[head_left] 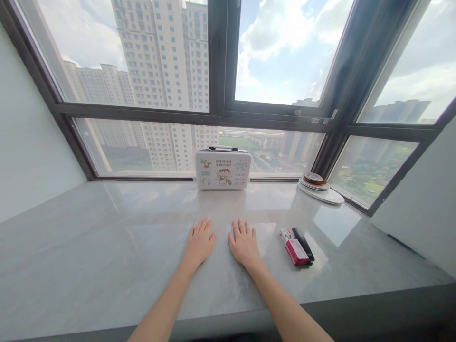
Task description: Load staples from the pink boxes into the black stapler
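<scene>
Head view, looking down over a grey stone sill [89, 247] beneath a dark window frame [217, 114]; the left hand [199, 243] is lying palm down on the stone, its fingers stretched flat and close together, gripping nothing; the right hand [244, 244] is lying just beside it in the same way, fully spread and flat, holding nothing; the two thumbs are pointing toward each other with a narrow strip of bare stone between them, not touching; both forearms are crossing the sill's front edge, which is running along the bottom of the view

A red box [295, 248] is lying flat on the sill near the right hand, on its outer side, apart from the fingers; a black bar [303, 243] is lying against the far long side of the box, parallel to it; both are sitting nearer the front edge than the glass

A white case [223, 170] with cartoon print is standing upright at the back of the sill, against the lower window pane, straight ahead of the hands and well apart from them; a stack of plates [318, 186] is resting in the back right corner, near the slanting frame post

Open stone is stretching between the hands and the case, and widely to the left, as far as the left wall [28, 156]; the right wall [420, 209] is closing off the sill beyond the box
</scene>
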`<state>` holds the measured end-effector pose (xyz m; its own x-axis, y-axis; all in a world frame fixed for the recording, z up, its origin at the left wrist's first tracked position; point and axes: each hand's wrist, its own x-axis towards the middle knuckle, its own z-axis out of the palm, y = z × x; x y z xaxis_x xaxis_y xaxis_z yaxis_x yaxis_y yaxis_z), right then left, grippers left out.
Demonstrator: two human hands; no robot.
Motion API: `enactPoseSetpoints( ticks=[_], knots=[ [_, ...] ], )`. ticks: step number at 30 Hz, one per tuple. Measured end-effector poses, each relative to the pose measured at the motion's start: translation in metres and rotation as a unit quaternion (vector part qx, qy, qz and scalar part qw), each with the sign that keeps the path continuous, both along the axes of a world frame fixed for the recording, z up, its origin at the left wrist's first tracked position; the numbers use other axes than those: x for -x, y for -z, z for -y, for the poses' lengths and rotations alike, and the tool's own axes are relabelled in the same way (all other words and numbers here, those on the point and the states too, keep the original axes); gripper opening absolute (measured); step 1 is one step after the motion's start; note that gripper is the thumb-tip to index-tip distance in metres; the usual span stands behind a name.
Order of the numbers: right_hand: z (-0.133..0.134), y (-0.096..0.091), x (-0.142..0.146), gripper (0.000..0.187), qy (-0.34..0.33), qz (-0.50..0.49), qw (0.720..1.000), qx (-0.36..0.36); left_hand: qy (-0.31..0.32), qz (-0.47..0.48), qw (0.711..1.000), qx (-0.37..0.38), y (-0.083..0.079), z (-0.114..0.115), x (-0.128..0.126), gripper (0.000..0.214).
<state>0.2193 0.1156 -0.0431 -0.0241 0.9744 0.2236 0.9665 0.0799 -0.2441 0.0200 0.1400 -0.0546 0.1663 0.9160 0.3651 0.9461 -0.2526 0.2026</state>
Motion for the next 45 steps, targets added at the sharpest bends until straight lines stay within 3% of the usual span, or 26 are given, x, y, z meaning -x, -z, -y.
enactPoseSetpoints(
  ticks=[7,12,30,45],
  knots=[
    [0.061,0.003,-0.005,0.06,-0.042,0.0,0.999,-0.02,-0.022,-0.057,0.998,0.004,0.0,0.07,-0.01,0.059],
    [0.075,-0.003,-0.001,0.061,-0.038,-0.001,0.999,-0.004,-0.035,-0.077,0.996,0.007,-0.006,0.097,-0.016,0.059],
    [0.075,-0.003,-0.001,0.06,-0.034,-0.002,0.999,-0.006,-0.029,-0.059,0.998,0.009,-0.004,0.083,-0.018,0.059],
    [0.08,-0.01,0.001,0.06,-0.033,0.0,0.999,0.004,-0.033,-0.042,0.998,0.028,-0.012,0.089,-0.021,0.058]
  ],
)
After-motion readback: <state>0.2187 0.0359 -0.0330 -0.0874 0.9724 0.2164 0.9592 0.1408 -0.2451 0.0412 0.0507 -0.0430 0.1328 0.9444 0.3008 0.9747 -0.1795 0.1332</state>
